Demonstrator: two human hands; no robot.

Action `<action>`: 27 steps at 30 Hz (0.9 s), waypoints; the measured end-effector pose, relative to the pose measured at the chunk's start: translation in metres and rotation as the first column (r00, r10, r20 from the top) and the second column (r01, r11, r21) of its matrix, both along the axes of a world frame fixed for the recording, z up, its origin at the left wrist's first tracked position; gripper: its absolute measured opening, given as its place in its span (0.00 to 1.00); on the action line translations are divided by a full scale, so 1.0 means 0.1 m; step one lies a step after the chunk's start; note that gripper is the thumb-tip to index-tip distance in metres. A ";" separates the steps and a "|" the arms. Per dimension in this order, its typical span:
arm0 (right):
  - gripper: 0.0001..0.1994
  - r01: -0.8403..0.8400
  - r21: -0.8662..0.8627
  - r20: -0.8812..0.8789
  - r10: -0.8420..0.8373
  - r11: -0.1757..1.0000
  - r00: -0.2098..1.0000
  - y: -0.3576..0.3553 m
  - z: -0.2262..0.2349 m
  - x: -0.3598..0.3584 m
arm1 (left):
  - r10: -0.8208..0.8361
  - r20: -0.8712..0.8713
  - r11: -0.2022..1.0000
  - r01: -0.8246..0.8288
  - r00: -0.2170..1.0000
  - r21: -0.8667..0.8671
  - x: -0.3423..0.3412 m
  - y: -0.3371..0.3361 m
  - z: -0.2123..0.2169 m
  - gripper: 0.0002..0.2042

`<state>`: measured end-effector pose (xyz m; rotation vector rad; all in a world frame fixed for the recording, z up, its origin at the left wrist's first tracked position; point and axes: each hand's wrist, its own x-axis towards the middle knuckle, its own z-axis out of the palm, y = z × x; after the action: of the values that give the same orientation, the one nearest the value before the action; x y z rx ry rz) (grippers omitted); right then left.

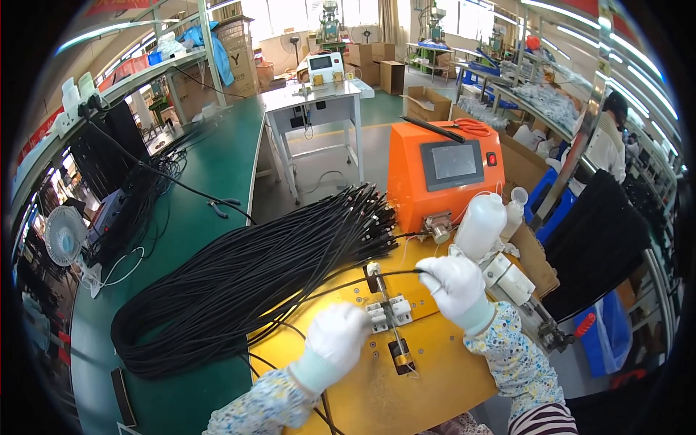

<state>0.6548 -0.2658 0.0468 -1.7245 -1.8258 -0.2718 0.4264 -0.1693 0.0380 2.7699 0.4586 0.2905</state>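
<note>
My right hand (458,288), in a white glove, pinches a thin black cable (391,273) over the yellow worktop (413,362). From the fingertips the cable runs left toward a large looped bundle of black cables (239,272), whose metal-tipped ends gather beside the orange machine (442,170). Just left of a small metal fixture with white blocks (389,313), my left hand (336,337), also gloved, hovers above the worktop. Its fingers look curled but are smeared by motion, and I cannot make out anything in them.
A white squeeze bottle (481,225) stands right of the orange machine, which carries a black pen-like tool and red-handled pliers (473,127). Other pliers (223,208) lie on the green table (210,163) at left, near a small fan (65,235). At right, a person (612,138) is beyond a metal post.
</note>
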 end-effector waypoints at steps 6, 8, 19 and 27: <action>0.07 -0.401 -0.259 -0.501 0.232 0.879 0.834 -0.14 -0.04 -0.33 | -0.116 0.460 0.963 -0.014 0.881 0.270 0.01 -0.35 0.48 0.13; 0.06 -0.372 -0.271 -0.577 0.160 0.888 0.801 -0.14 -0.05 -0.36 | 0.076 0.404 0.997 -0.080 0.912 -0.007 0.01 -0.28 0.09 0.11; 0.04 -0.234 -0.153 -0.394 0.158 0.960 0.905 0.05 -0.28 -0.24 | 0.099 0.348 0.989 -0.130 0.932 0.067 0.10 -0.04 -0.30 0.17; 0.06 -0.185 -0.213 -0.231 0.134 0.960 0.964 0.31 -0.14 -0.14 | 0.016 0.225 0.934 -0.095 0.974 0.345 0.03 0.01 -0.39 0.21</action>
<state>0.6406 -0.2350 0.0331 -1.6710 -1.8803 0.1965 0.4292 -0.1682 -0.0010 3.0227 0.4676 0.7533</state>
